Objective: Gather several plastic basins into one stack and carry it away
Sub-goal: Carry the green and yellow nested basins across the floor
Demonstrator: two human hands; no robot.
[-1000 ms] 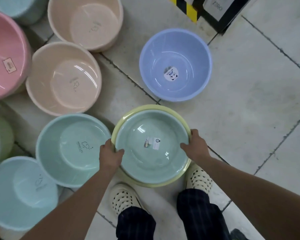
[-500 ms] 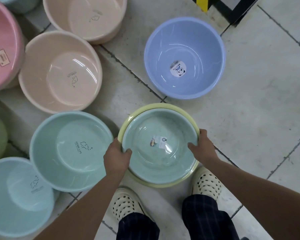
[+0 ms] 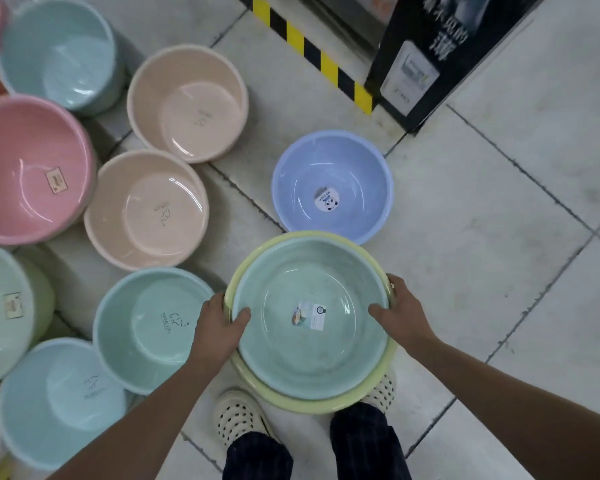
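A mint basin [image 3: 312, 341] sits nested in a pale yellow basin [image 3: 326, 405]. Beyond this stack lies a periwinkle basin [image 3: 354, 161]; left of the stack, beige, pink and aqua ones. Yellow-black stripes [image 3: 312, 51] edge the grey-white tiled floor [image 3: 499, 271].

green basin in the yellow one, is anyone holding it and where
Yes. Both hands hold the nested pair by the rim: left hand on the left edge, right hand on the right, thumbs inside the green basin, yellow basin beneath.
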